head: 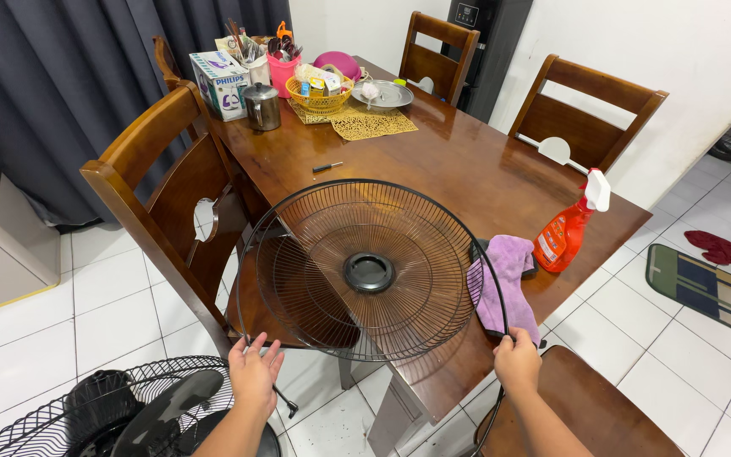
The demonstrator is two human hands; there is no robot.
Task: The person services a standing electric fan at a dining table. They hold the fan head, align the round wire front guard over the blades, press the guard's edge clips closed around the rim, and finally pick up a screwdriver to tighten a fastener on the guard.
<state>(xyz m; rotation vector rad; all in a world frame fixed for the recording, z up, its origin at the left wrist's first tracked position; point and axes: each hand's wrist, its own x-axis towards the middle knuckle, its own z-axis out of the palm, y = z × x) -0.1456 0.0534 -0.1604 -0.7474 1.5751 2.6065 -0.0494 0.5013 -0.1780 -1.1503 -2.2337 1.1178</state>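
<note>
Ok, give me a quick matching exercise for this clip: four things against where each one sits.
Things:
1. fan grille
2. spray bottle
3. purple cloth
4. screwdriver

Places:
A. mid-table, lying alone
B. held at its rim by the left hand and right hand
C. standing at the table's right edge
D. draped over the near table edge

Pairs: 1-B, 2-C, 3-D, 4-A

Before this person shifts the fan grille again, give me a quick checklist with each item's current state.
1. Left hand on the fan grille rim: ok.
2. Right hand on the rim: ok.
3. Grille partly resting on the table: ok.
4. Purple cloth clear of the grille: not ok, they overlap.
5. Spray bottle upright, apart from the grille: ok.
6. Screwdriver clear of the grille: ok.
</note>
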